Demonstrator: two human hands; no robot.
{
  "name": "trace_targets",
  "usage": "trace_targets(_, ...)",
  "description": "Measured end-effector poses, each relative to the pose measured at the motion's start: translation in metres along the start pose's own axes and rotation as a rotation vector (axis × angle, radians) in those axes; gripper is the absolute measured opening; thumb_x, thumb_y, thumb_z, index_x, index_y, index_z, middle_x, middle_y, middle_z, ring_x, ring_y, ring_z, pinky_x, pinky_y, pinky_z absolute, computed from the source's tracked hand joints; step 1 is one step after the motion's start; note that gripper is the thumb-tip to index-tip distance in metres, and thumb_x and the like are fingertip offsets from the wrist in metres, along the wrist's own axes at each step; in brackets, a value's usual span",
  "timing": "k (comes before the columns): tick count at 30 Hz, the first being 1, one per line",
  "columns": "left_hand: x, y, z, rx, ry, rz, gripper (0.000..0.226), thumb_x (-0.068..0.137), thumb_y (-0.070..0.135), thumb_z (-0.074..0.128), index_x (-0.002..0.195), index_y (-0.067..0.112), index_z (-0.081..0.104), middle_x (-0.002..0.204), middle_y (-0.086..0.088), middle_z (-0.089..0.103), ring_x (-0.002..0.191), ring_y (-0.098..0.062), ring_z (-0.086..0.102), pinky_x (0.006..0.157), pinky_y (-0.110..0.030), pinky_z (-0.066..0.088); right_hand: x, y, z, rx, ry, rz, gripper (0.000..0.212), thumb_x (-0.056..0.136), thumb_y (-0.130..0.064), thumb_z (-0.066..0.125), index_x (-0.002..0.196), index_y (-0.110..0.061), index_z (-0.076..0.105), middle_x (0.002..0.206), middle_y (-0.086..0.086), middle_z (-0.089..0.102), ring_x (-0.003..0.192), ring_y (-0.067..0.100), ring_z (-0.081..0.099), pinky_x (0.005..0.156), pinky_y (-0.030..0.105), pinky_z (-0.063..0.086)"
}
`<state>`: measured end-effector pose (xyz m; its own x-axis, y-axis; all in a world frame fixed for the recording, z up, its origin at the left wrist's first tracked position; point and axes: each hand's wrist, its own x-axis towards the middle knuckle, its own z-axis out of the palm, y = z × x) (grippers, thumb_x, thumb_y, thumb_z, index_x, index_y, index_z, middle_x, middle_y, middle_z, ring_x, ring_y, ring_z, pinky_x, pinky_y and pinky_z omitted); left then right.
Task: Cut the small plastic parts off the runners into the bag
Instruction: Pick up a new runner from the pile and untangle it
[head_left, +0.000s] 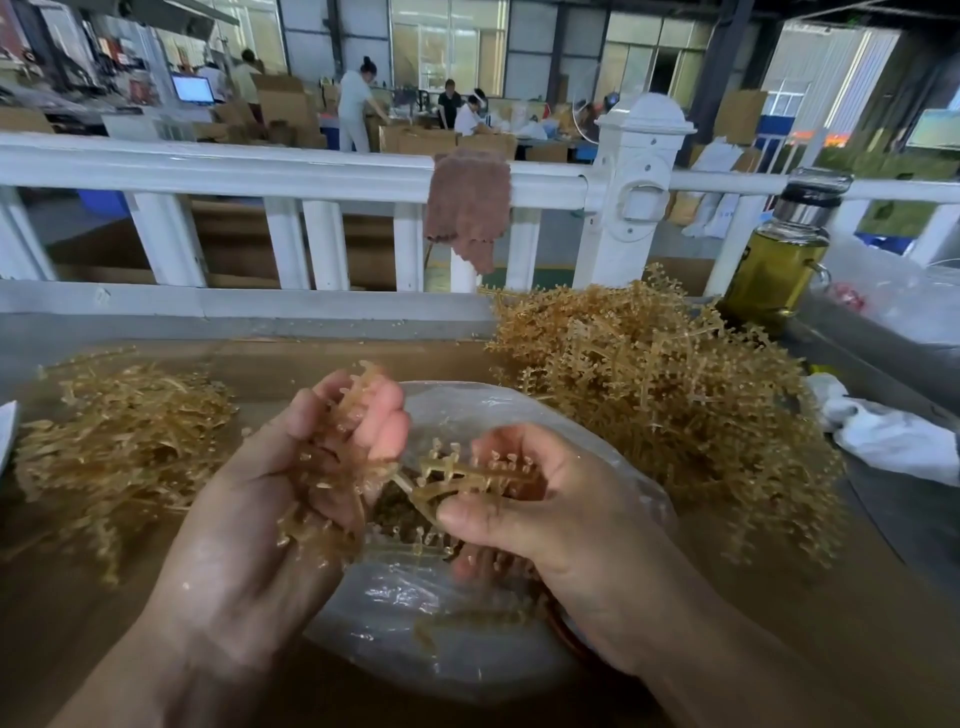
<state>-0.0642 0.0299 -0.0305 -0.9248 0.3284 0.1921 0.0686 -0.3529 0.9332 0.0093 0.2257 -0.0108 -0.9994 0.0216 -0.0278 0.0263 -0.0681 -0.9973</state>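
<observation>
On my feed the left hand (249, 499) is turned palm-up, its fingers curled round a tangled bundle of runners (332, 457), thin amber, half-clear plastic stems with short side branches that poke out between the fingers and below the palm. The right hand (561, 514), just beside it, grips a single runner (462, 467): the thumb lies flat along its lower stem and the other fingers curl over the top, where rows of small stubby pegs stand up like comb teeth. Both hands are over the bag (415, 634), a clear, crinkled, glossy plastic sack lying open on the table, and in its mouth, between the two hands, I see a dark heap of small parts (400, 506). A reddish curved edge shows under the right wrist, but I cannot tell what it is. The tabletop (93, 623) looks like flat brown board. On it, to the right, sits a tall bristly pile of runners with pegs on (649, 395); to the left, a lower, wispier pile of stems (124, 436). Behind runs a white railing (260, 166) with a brown fuzzy cloth (467, 202) draped over it, and at the right stands a glass bottle (779, 265) of yellow-green liquid with a metal cap.
</observation>
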Motion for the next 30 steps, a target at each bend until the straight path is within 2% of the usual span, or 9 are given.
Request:
trace_targets(3,0.003,-0.002,0.005,-0.18,-0.056,-0.018,0.033,0.082,0.037,0.083,0.113,0.029,0.078,0.129,-0.016,0.07,0.118,-0.029,0.069,0.093,-0.039,0.059,0.001,-0.001,0.0,0.056,0.112,-0.12,0.025,0.067,-0.026,0.086,0.087,-0.027,0.07,0.08,0.003,0.075,0.065,0.022,0.072,0.057,0.031,0.055)
trace_targets(5,0.002,-0.002,0.01,-0.279,0.036,0.024,0.06,0.061,0.019,0.095,0.118,0.023,0.075,0.128,-0.019,0.07,0.113,-0.036,0.071,0.085,-0.041,0.061,0.002,-0.003,-0.005,0.212,0.141,-0.15,0.015,0.073,-0.016,0.082,0.081,-0.02,0.071,0.079,0.007,0.074,0.068,0.028,0.072,0.054,0.031,0.055)
trace_targets(8,-0.003,-0.001,0.019,0.191,0.135,0.163,0.058,0.068,0.013,0.087,0.117,0.041,0.073,0.128,0.007,0.07,0.11,-0.021,0.073,0.079,-0.036,0.061,0.002,-0.008,-0.012,0.313,0.164,-0.18,0.01,0.074,-0.011,0.077,0.079,-0.014,0.069,0.078,0.012,0.07,0.068,0.032,0.072,0.049,0.031,0.053)
trace_targets(10,-0.009,0.001,0.021,0.567,0.05,0.307,0.054,0.071,0.014,0.091,0.107,0.051,0.074,0.132,0.021,0.065,0.116,-0.004,0.066,0.08,-0.015,0.055,0.003,-0.011,-0.016,0.331,0.153,-0.213,0.01,0.075,-0.011,0.075,0.081,-0.009,0.066,0.076,0.013,0.069,0.065,0.031,0.071,0.048,0.031,0.053)
trace_targets(14,-0.012,0.001,0.03,0.976,-0.172,0.62,0.026,0.08,0.022,0.08,0.099,0.039,0.078,0.136,0.014,0.065,0.134,-0.003,0.054,0.106,-0.016,0.042,0.004,-0.014,-0.022,0.371,0.113,-0.239,0.03,0.082,-0.013,0.077,0.105,-0.002,0.061,0.077,0.014,0.067,0.063,0.029,0.068,0.049,0.031,0.053)
trace_targets(16,-0.016,0.007,0.03,0.971,-0.26,0.538,0.024,0.079,0.039,0.079,0.103,0.04,0.079,0.131,0.017,0.068,0.135,-0.003,0.053,0.108,-0.024,0.045,0.004,-0.015,-0.024,0.417,0.103,-0.238,0.043,0.085,-0.013,0.076,0.118,0.002,0.052,0.077,0.014,0.066,0.064,0.03,0.069,0.048,0.031,0.053)
trace_targets(19,-0.022,0.024,0.028,0.761,-0.455,0.182,0.051,0.074,0.081,0.064,0.114,0.052,0.074,0.134,0.028,0.063,0.131,0.004,0.054,0.106,-0.035,0.044,0.004,-0.015,-0.025,0.411,0.111,-0.25,0.029,0.082,-0.015,0.077,0.1,0.0,0.06,0.075,0.013,0.068,0.061,0.029,0.071,0.046,0.029,0.053)
trace_targets(22,-0.024,0.029,0.028,0.613,-0.474,0.111,0.06,0.072,0.088,0.059,0.11,0.045,0.077,0.132,0.021,0.067,0.126,-0.001,0.06,0.101,-0.039,0.043,0.004,-0.015,-0.024,0.39,0.109,-0.276,0.028,0.079,-0.017,0.078,0.095,-0.001,0.061,0.073,0.011,0.068,0.058,0.026,0.069,0.045,0.028,0.052)
trace_targets(30,-0.02,0.012,0.04,0.335,-0.388,0.015,0.019,0.072,0.037,0.079,0.077,0.019,0.078,0.099,-0.006,0.075,0.099,-0.026,0.071,0.081,-0.021,0.054,0.002,-0.013,-0.016,0.334,0.098,-0.308,0.026,0.073,-0.027,0.084,0.089,-0.014,0.067,0.075,0.012,0.07,0.06,0.029,0.07,0.047,0.03,0.053)
